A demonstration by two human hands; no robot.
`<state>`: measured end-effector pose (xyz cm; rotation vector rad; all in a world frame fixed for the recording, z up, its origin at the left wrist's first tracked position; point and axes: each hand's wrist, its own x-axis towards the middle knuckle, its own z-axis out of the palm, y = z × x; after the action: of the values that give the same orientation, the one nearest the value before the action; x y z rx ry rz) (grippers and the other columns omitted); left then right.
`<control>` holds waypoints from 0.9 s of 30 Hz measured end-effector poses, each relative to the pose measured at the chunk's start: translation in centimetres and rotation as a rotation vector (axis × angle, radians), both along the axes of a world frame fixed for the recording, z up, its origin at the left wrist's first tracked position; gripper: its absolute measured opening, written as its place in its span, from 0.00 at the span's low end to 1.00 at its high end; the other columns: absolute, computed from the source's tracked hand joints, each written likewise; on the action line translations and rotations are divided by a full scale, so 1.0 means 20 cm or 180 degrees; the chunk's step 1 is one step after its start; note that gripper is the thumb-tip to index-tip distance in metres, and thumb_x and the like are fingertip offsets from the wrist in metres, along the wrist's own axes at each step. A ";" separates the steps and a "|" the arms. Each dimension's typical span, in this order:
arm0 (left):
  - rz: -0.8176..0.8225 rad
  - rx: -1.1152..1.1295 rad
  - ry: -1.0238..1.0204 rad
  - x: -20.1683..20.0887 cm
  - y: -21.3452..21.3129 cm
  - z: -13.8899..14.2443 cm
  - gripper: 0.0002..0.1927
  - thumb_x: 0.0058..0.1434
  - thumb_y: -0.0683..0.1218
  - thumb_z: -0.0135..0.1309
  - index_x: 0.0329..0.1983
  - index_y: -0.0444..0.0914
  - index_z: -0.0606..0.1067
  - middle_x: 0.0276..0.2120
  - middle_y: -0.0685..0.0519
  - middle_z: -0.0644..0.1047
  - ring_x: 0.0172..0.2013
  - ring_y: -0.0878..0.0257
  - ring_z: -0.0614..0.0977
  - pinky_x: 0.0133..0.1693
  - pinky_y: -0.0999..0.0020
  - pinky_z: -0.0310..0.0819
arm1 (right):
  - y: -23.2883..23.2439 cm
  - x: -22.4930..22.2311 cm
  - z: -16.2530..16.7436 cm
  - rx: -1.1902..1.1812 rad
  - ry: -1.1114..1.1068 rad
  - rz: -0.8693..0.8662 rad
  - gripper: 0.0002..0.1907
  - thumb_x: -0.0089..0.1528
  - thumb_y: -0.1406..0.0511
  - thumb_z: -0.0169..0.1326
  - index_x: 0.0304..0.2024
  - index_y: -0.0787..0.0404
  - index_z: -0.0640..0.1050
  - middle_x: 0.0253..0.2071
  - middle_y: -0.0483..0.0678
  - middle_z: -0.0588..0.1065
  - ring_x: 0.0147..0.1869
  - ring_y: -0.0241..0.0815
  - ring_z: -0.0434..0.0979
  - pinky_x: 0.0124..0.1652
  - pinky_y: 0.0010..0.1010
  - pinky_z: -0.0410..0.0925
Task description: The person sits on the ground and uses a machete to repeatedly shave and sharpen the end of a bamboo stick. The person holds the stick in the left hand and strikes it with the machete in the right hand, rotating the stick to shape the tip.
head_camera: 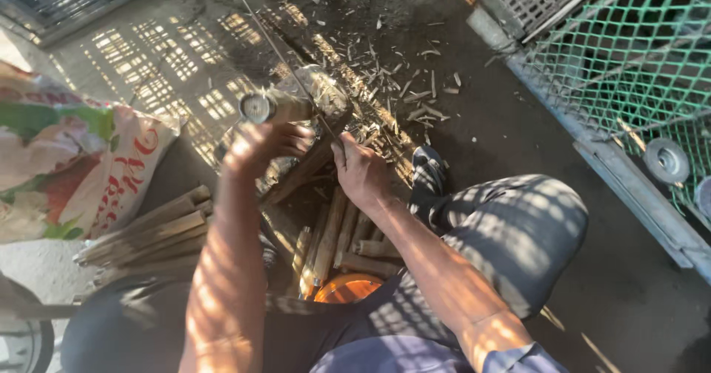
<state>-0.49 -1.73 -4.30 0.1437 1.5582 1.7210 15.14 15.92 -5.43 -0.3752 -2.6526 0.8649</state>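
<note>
Bamboo strips [148,232] lie stacked at left. Beside them, the left hand [259,145] is closed around a short bamboo section [275,108] over the wooden block [311,147]. The right hand [361,171] grips the long blade [285,58]; a slip could nick those fingers so close by.

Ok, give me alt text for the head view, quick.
Seen from above, the left hand grips a cut bamboo piece while the right hand holds a long thin blade against it. Split sticks and shavings lie on the ground.
</note>
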 end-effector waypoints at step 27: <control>0.1007 0.1912 0.2145 0.02 0.11 0.30 0.25 0.74 0.38 0.57 0.71 0.40 0.64 0.57 0.48 0.77 0.57 0.56 0.80 0.61 0.53 0.79 | -0.01 0.06 0.35 -0.1061 0.0367 0.0287 0.14 0.72 0.61 0.48 0.47 0.66 0.76 0.18 0.44 0.71 0.20 0.33 0.74 0.20 0.29 0.64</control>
<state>-0.03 0.52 1.72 0.8973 1.4981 2.5319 16.27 15.78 1.60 -0.2751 -2.4351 1.3213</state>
